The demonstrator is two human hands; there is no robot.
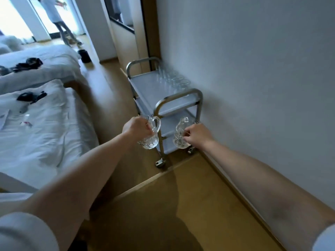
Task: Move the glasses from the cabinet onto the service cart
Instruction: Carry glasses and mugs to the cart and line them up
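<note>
My left hand point(136, 128) grips a clear cut-glass mug point(151, 136) by its handle. A second cut-glass mug point(179, 134) is held in my right hand point(198, 134), fingers curled at its side. Both mugs hang in the air just short of the near end of the steel service cart point(159, 95). Several clear glasses point(173, 79) stand in a row along the right side of the cart's top shelf. The cabinet is out of view.
The cart stands against a white wall point(253, 69) on a wooden floor. Two beds point(36, 124) with white sheets and dark items lie to the left. A person point(58, 19) stands far back by the bright window. A dark bin point(84, 55) sits near a bed.
</note>
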